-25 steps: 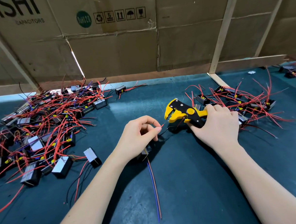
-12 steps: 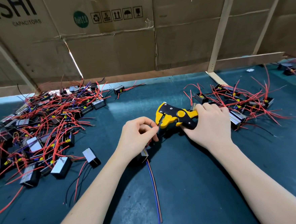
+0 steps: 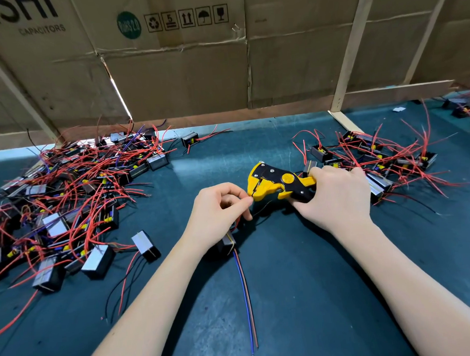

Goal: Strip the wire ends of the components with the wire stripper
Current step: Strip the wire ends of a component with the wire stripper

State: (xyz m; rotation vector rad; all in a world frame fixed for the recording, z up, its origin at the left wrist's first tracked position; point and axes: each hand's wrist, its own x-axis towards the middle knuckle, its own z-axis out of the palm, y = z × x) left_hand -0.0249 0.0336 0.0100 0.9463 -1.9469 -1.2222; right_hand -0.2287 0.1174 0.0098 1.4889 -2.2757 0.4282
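Since earlier, right hand (image 3: pixel 338 195) gripping wire stripper (image 3: pixel 278 184) has closed on left hand (image 3: pixel 216 212) pinching a wire.

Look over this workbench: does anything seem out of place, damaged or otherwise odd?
Nothing looks damaged or spilled. One component lies alone near the cardboard wall, apart from the big left pile and the right pile. Otherwise the left hand pinches a wire at the wire stripper, gripped by the right hand.

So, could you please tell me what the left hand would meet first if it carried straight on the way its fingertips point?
Probably the wire stripper: the left hand points its pinched fingertips right at its head.
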